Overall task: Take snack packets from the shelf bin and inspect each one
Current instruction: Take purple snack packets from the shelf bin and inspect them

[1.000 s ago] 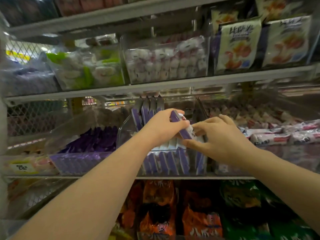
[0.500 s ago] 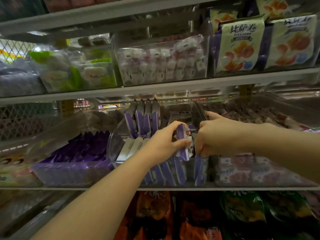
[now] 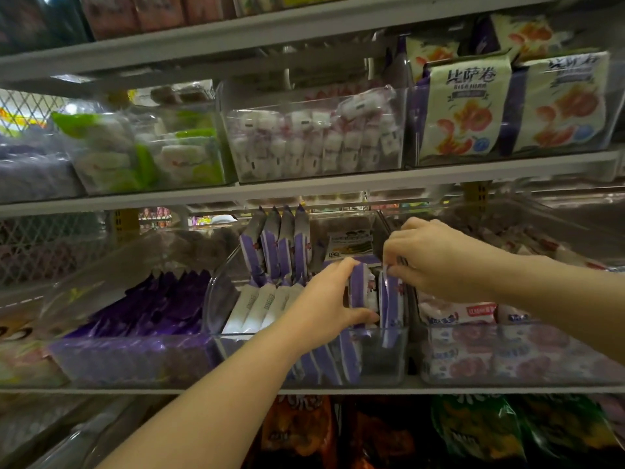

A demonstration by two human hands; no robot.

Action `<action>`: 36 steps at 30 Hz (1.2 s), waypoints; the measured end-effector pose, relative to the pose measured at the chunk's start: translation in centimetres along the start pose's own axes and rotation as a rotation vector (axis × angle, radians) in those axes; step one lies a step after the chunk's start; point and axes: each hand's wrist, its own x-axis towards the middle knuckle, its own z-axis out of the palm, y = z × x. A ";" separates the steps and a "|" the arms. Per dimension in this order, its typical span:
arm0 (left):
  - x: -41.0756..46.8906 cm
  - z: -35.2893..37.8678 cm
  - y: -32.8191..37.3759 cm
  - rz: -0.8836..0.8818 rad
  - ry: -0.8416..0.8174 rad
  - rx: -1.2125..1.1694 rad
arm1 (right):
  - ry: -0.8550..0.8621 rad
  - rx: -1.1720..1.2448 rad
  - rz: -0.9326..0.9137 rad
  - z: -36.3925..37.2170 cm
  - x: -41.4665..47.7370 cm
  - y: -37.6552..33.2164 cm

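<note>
The left grip (image 3: 324,299) is curled round one purple-and-white snack packet (image 3: 360,289), fingers over its top edge and thumb beneath. Just to its right, the right grip (image 3: 436,258) pinches the top of a second packet (image 3: 390,299). Both packets sit inside the clear shelf bin (image 3: 382,360), low among the others, so neither looks lifted out yet. Behind the left grip a row of upright packets (image 3: 280,245) stands untouched, and white-faced packets (image 3: 260,306) lie flat just left of it. I judge this a picking step: packets are caught but not raised for inspection, and much of the bin's stock looks left to check; nothing shows how many are done
</note>
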 end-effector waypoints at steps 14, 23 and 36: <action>0.2 -0.7 -1.1 -0.035 -0.252 0.253 | 0.406 0.533 0.366 2.3 1.1 -1.3; -1.0 -0.3 0.1 -0.065 -0.237 0.226 | 0.643 0.635 0.348 -0.2 -0.1 -2.7; -5.7 -0.3 1.1 -0.040 0.158 0.104 | 0.859 0.725 0.367 -3.0 -6.3 -6.2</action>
